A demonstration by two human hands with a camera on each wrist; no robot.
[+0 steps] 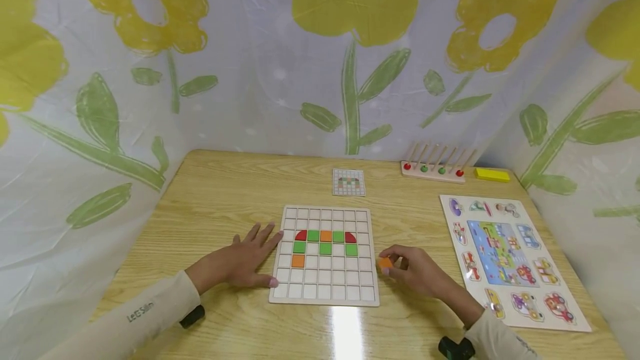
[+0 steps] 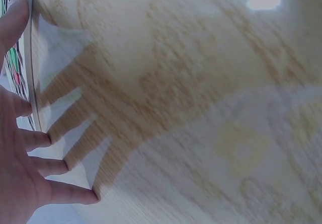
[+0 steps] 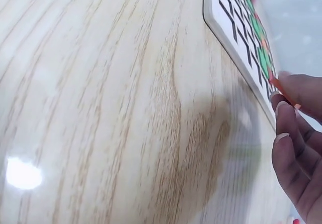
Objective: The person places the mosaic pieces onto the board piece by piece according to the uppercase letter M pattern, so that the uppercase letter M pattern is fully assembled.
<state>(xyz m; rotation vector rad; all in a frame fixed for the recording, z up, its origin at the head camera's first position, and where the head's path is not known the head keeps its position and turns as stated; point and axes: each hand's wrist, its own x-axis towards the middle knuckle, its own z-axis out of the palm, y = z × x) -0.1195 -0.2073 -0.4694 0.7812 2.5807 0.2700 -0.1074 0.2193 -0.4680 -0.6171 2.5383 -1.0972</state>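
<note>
A white grid board [image 1: 325, 290] with a wooden rim lies on the table. Red rounded tiles [image 1: 350, 237] end its top coloured row, with green tiles [image 1: 325, 249] and orange ones between and below. My left hand [image 1: 245, 260] rests spread at the board's left edge, thumb and a fingertip on the rim; the left wrist view shows its straight fingers [image 2: 35, 140] against the tabletop. Just off the board's right edge, my right hand [image 1: 412, 268] pinches an orange square tile [image 1: 385, 263] between thumb and fingers. That orange tile [image 3: 286, 93] appears edge-on in the right wrist view.
Behind the board lies a small pattern card [image 1: 349, 182]. A peg stand [image 1: 433, 172] with red and green beads and a yellow block [image 1: 492, 175] are at the back right. A picture puzzle board [image 1: 560, 310] covers the table's right side. Flowered cloth [image 1: 250, 99] hangs behind.
</note>
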